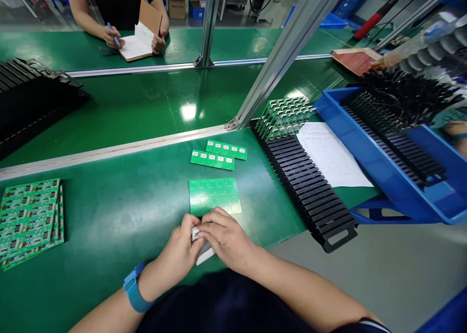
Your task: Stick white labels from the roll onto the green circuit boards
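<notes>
Close to my body, my left hand (182,245) is closed, thumb and fingers pinching a small white roll of labels (195,233). My right hand (228,238) bends over the same roll, its fingers closed on it from the other side and hiding part of it. A flat white piece (205,254) shows under the hands. Just beyond my fingertips a green circuit board panel (213,194) lies flat on the table. Farther off lie two narrow green circuit boards, a nearer one (211,160) and a farther one (226,149), each bearing a row of white labels.
At the left is a stack of green circuit board panels (31,221). To the right, a black slotted rack (306,182) holds upright boards (286,116), beside a paper sheet (330,153) and a blue bin (397,177). A metal post (284,46) rises ahead; a person writes in a notebook (136,48) opposite.
</notes>
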Demonstrator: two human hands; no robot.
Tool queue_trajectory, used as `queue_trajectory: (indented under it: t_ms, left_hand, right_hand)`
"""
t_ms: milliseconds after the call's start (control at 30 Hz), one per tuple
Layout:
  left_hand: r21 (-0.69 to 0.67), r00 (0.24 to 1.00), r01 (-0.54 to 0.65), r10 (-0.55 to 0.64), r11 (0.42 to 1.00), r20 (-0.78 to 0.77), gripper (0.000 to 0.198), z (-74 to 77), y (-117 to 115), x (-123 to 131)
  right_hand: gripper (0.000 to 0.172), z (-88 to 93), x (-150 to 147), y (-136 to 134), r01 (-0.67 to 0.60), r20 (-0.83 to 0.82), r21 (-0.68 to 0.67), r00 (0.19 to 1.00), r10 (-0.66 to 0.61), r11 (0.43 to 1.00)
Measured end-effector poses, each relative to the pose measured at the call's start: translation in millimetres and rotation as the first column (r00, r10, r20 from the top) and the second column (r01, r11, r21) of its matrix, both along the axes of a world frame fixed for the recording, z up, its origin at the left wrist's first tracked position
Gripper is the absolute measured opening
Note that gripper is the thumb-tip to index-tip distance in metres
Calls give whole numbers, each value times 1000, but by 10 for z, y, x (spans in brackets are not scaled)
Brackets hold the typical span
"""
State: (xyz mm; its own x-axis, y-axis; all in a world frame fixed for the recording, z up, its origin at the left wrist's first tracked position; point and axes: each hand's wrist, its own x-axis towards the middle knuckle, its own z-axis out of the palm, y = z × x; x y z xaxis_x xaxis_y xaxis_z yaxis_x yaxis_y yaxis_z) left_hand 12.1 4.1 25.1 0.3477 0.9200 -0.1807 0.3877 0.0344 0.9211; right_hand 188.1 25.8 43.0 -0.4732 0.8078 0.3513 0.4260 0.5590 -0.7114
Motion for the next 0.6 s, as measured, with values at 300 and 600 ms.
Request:
queue_trajectory:
  t_ms: [300,600]
  left_hand:
    - [23,1000,-24,24,999,-4,15,-10,10,-18]
    - [-10,999,-35,35,999,19,12,-73,-40,24]
  right_hand:
    - [17,65,24,-3,0,84,22,996,-2,1000]
    - [17,14,7,36,-52,49,-14,997,52,999]
